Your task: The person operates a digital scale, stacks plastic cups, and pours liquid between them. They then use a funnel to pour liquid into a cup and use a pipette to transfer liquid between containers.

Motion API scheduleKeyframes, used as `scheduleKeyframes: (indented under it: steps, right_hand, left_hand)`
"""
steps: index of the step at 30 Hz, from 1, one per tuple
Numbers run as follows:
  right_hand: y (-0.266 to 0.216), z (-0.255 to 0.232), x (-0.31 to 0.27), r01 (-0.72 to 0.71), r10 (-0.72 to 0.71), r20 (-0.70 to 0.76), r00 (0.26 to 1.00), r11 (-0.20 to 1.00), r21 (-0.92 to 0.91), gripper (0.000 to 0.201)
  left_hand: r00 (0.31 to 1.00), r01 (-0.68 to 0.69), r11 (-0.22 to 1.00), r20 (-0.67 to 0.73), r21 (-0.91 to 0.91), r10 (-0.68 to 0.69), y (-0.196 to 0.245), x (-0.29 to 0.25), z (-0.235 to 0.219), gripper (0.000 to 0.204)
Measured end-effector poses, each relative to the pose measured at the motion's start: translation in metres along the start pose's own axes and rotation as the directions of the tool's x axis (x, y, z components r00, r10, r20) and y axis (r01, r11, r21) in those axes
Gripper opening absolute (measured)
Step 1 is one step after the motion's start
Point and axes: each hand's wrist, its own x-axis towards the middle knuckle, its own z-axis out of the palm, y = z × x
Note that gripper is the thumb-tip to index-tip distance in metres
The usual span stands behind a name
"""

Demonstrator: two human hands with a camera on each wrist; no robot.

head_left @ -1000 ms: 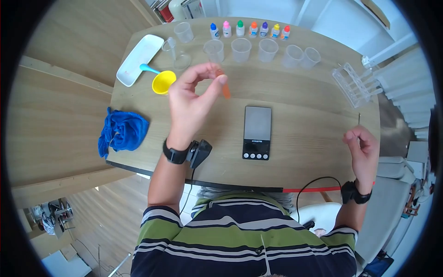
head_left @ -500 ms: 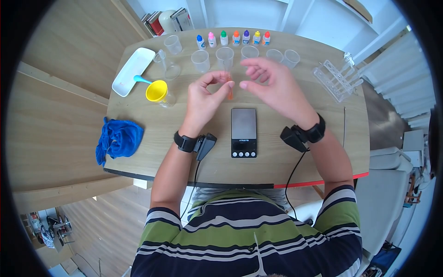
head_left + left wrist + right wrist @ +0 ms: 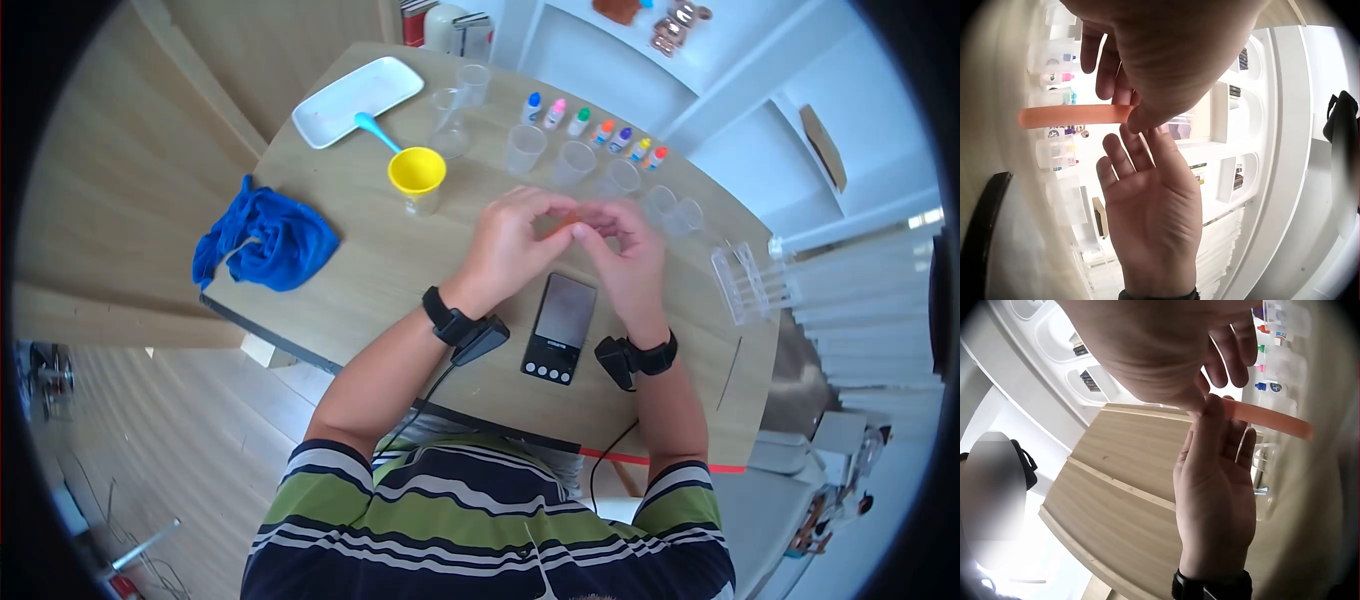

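The left hand (image 3: 508, 248) pinches an orange, round-ended tube (image 3: 1075, 116) between thumb and fingers near its upper end. In the right wrist view the orange tube (image 3: 1275, 420) sticks out beyond the left hand (image 3: 1216, 487). The right hand (image 3: 632, 262) meets it fingertip to fingertip, thumb and forefinger pinching at the tube's upper end, which the fingers hide; its other fingers are spread in the left wrist view. Below the hands lies a black scale (image 3: 562, 325) with a grey plate.
Clear cups (image 3: 525, 148) and small bottles with coloured caps (image 3: 579, 122) line the back. At left are a white tray (image 3: 358, 100), a yellow funnel-like cup (image 3: 417, 171), a light blue spoon (image 3: 375, 130) and a blue cloth (image 3: 270, 240). A clear rack (image 3: 745, 285) stands right.
The right hand has come from the table's right side to the left hand and now touches at the tube's upper end. The head view has turned and shifted.
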Motion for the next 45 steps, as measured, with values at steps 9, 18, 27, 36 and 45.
scheduleKeyframes:
  steps: [9, 18, 27, 36, 45]
  right_hand:
    - [0.001, 0.009, 0.002, 0.047, -0.050, -0.051, 0.997, 0.997, -0.064, 0.024]
    - [-0.001, 0.008, 0.003, 0.042, -0.046, -0.097, 0.994, 0.998, -0.037, 0.025]
    - [0.012, 0.014, 0.002, -0.014, 0.013, -0.053, 0.998, 1.000, -0.021, 0.025]
    - [0.005, 0.004, 0.045, -0.127, 0.126, -0.018, 0.992, 0.956, -0.266, 0.022]
    - [0.013, 0.014, 0.088, 0.018, 0.083, 0.140, 0.987, 0.800, -0.599, 0.028]
  left_hand:
    - [0.994, -0.106, 0.989, 0.002, 0.099, 0.106, -0.004, 0.000, 0.001, 0.023]
    - [0.997, -0.074, 0.982, 0.041, 0.174, 0.068, -0.003, -0.002, 0.003, 0.025]
    - [0.997, -0.078, 0.979, 0.009, 0.190, 0.078, -0.009, -0.004, 0.006, 0.025]
    - [0.981, 0.152, 0.942, 0.071, 0.299, -0.180, -0.020, -0.001, -0.006, 0.021]
    - [0.979, 0.076, 0.932, 0.149, 0.355, -0.136, -0.033, -0.004, -0.010, 0.016]
